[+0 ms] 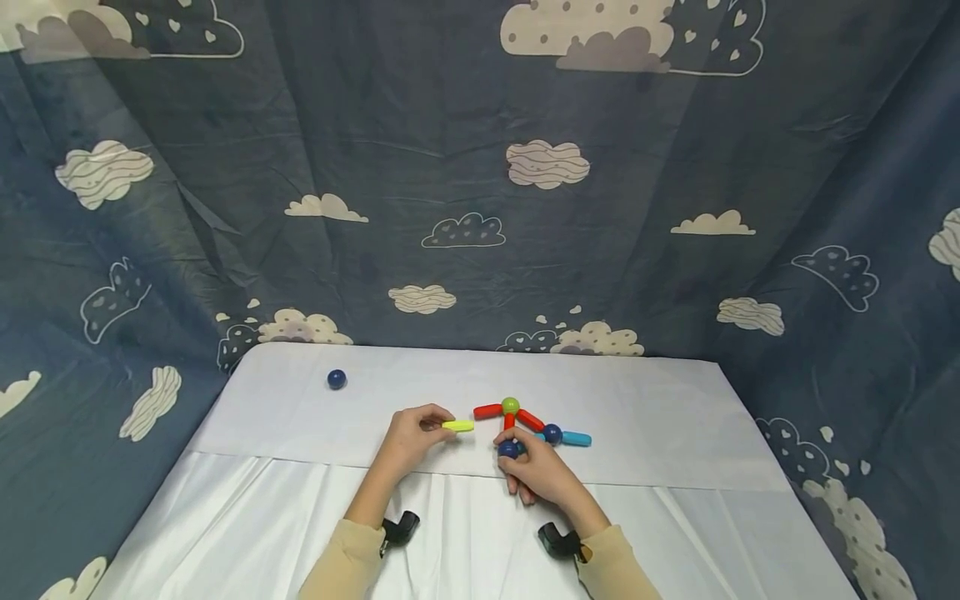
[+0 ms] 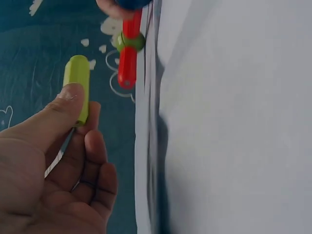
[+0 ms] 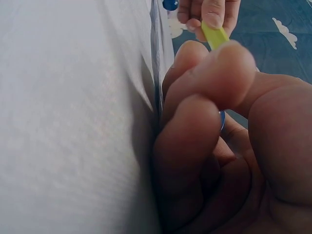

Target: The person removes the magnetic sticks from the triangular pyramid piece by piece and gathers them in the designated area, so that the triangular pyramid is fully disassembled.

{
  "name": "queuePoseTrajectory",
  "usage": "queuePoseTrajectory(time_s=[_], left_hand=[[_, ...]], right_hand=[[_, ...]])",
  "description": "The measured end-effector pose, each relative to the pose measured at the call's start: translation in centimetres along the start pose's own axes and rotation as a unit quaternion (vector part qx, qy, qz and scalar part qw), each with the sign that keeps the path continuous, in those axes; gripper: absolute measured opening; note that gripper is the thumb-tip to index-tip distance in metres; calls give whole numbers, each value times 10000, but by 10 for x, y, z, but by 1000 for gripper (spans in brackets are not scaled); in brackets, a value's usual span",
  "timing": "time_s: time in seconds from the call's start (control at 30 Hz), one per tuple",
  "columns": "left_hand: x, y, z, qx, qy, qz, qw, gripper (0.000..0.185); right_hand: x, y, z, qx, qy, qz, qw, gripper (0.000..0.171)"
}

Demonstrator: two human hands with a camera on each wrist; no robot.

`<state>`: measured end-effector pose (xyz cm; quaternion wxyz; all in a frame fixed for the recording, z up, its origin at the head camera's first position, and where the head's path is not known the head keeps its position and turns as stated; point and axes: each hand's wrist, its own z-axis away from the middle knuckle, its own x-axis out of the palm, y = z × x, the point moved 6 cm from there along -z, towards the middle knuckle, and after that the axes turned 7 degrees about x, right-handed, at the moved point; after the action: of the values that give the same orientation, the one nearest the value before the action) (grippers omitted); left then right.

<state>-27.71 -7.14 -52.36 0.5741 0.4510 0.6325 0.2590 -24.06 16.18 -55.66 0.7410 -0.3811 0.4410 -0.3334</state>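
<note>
Yellow-green plastic, a short rounded stick (image 1: 458, 426), is pinched between the thumb and fingertips of the left hand (image 1: 411, 439), its free end pointing right toward a small toy figure lying just beside it on the table. The right hand (image 1: 542, 472) curls its fingers round a dark blue ball (image 1: 508, 449) at the near end of that figure, the ball mostly covered by the fingertips. From the ball a red stick (image 1: 509, 422) runs away to a green ball (image 1: 511, 406); a second red stick (image 1: 487, 411) juts left from the green ball, and a third (image 1: 530, 419) slants right to another blue ball (image 1: 552, 433), which carries a light blue stick (image 1: 576, 438) on its right. A lone blue ball (image 1: 337, 379) lies well apart at the far left of the table. The white cloth (image 1: 675, 433) covering the table shows a fold line across its width, and a dark blue curtain (image 1: 480, 208) printed with pale clouds hangs behind and to both sides. Both forearms, in beige sleeves, reach in from the near edge, the hands low over the cloth.
</note>
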Motion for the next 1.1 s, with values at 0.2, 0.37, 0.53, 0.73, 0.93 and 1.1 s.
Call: queuePoseTrajectory(time_s=[0.2, 0.37, 0.53, 0.73, 0.93, 1.1], left_hand=[[-29, 4, -20, 17, 424, -303, 9986, 15], [-47, 7, -44, 63, 673, -280, 9973, 19], [-55, -2, -66, -146, 755, -144, 9969, 23], [-54, -29, -81, -536, 869, 19, 9948, 26], [-47, -52, -85, -725, 858, -243, 9934, 21], [-44, -59, -84, -715, 874, -195, 9934, 22]], right_hand=[[0, 0, 0, -24, -12, -12, 10000, 28], [-2, 0, -1, -73, 8, -9, 10000, 27], [-1, 1, -2, -117, -15, -33, 9999, 26], [2, 1, -1, -80, -48, -66, 9999, 26], [3, 1, -2, -65, -47, -69, 9999, 25], [1, 2, -2, -46, -23, -47, 10000, 25]])
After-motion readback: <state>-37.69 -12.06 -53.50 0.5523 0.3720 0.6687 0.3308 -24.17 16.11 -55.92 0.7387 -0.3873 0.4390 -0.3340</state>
